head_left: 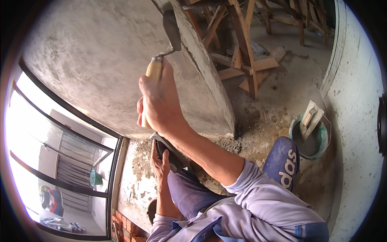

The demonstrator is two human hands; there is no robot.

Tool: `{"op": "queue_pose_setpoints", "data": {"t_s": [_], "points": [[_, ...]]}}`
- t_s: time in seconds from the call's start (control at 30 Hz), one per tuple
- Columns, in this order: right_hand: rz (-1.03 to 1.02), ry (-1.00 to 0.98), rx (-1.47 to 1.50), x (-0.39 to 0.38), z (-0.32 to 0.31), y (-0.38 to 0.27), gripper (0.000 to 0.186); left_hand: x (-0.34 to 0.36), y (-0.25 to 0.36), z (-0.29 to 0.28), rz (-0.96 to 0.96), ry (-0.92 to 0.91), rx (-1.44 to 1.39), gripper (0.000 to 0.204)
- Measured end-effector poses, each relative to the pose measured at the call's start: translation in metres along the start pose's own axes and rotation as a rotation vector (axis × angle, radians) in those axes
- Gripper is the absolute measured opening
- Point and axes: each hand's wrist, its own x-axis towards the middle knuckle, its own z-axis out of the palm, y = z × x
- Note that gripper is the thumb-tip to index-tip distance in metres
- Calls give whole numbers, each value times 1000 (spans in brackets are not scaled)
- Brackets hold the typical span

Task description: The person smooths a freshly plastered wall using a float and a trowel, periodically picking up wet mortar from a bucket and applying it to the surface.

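right hand [163, 105]: fingers wrapped round trowel [172, 32] handle, upper centre; blade by grey wall [100, 60] edge | left hand [161, 164]: gripping dark board [175, 156], frame centre | green bucket [323, 140]: right side

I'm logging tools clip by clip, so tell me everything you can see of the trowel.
The trowel has a pale yellow handle, apparently wooden, then a metal-looking collar, a thin bent neck and a long dark grey blade. The right hand is closed around the handle, hiding part of it. The blade points away from the person, toward the top of the picture, near the edge of the grey wall; whether it touches the wall can't be told from this view.
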Motion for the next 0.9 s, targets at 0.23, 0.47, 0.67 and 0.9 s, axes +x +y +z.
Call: {"op": "queue_pose_setpoints", "data": {"t_s": [0.23, 0.47, 0.67, 0.9], "points": [[-44, -1, 51, -24, -8, 2, 59, -4, -3, 18, 73, 33, 7, 62], [-2, 31, 36, -20, -24, 24, 60, -19, -9, 28, 64, -10, 96, 59], [-44, 19, 3, -39, -30, 20, 63, -23, -60, 29, -121, -131, 146, 64], [60, 59, 82, -43, -41, 36, 56, -43, -63, 49, -65, -143, 56, 65]]}}
